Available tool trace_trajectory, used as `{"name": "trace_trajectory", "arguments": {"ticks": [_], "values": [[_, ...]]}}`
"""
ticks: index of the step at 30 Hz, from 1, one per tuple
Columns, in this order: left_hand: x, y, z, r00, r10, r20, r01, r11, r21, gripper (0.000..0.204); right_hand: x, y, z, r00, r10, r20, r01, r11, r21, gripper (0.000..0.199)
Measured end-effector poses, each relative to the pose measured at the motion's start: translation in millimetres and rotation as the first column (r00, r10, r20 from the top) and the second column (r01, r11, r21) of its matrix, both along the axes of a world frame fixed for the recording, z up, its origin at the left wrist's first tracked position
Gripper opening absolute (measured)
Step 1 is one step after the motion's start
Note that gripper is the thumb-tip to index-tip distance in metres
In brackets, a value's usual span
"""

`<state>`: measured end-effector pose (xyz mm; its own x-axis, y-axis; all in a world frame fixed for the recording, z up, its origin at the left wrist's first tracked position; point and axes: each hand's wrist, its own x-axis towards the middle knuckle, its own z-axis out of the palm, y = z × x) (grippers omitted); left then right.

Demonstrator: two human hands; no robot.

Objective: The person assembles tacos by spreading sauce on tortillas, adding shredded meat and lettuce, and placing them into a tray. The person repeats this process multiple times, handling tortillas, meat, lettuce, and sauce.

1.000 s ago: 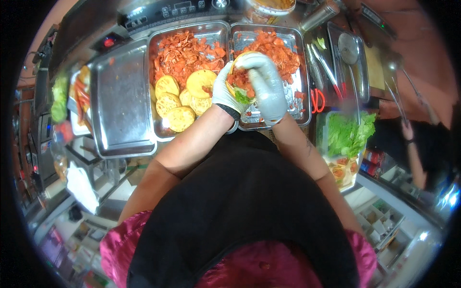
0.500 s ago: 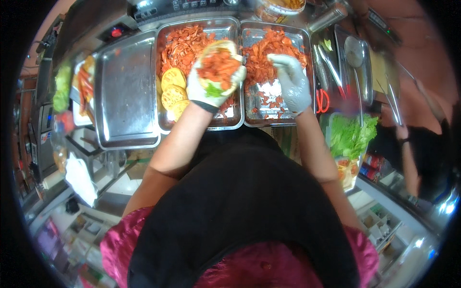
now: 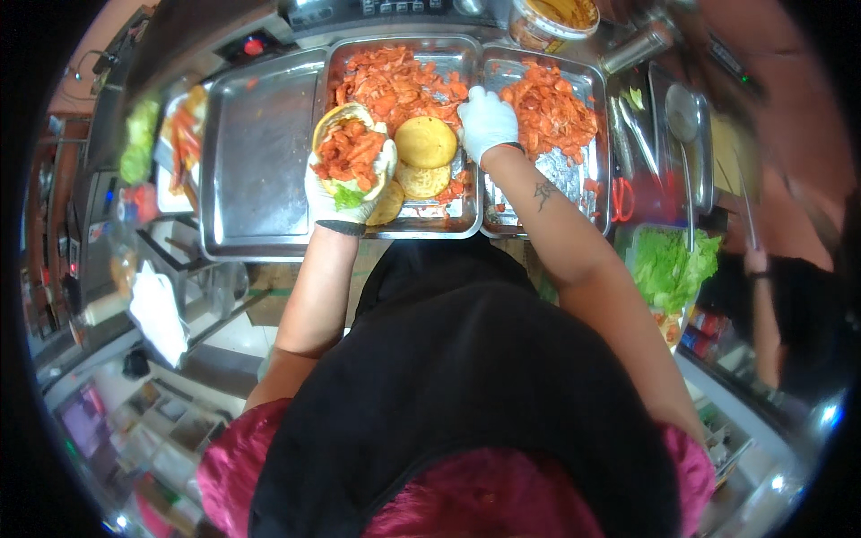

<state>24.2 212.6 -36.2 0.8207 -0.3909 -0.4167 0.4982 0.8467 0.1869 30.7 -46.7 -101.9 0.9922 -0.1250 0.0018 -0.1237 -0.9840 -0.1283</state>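
Observation:
My gloved left hand [image 3: 357,204] cups a split round bun [image 3: 325,125], its fingers wrapped round the sides. Red-orange meat slices [image 3: 348,154] fill it, and green lettuce pokes out low at the front. At the rim between two steel trays is my gloved right hand [image 3: 487,121], fingers curled in beside the meat pile [image 3: 395,85] of the middle tray [image 3: 471,202]. Whatever the right fingertips hold is hidden. Several flat yellow buns [image 3: 425,142] lie in the middle tray, between my hands.
A steel tray [image 3: 265,161] is at the left, and another tray [image 3: 574,206] at the right holds meat slices. Further right are red-handled scissors [image 3: 621,199], tongs, a long-handled ladle [image 3: 683,117] and lettuce [image 3: 673,269]. A tub [image 3: 554,22] stands behind; another person's arm [image 3: 765,314] shows at far right.
My left hand has moved left with the filled bun, uncovering the yellow buns. My right hand has left the right tray's meat and swung left to the rim of the middle tray.

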Motion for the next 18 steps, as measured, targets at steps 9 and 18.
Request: {"name": "trace_trajectory", "arguments": {"ticks": [9, 18], "values": [[-9.4, 3.0, -5.7, 0.995, -0.041, 0.093, 0.034, 0.996, 0.079, 0.046, -39.7, -12.2, 67.6, 0.943, -0.322, 0.083, -0.035, 0.151, 0.988, 0.013], [-17.9, -55.9, -0.2, 0.933, -0.313, 0.175, 0.357, 0.862, -0.36, 0.052, -79.1, 56.2, 132.8, 0.864, -0.217, 0.454, -0.241, 0.615, 0.751, 0.019]]}}
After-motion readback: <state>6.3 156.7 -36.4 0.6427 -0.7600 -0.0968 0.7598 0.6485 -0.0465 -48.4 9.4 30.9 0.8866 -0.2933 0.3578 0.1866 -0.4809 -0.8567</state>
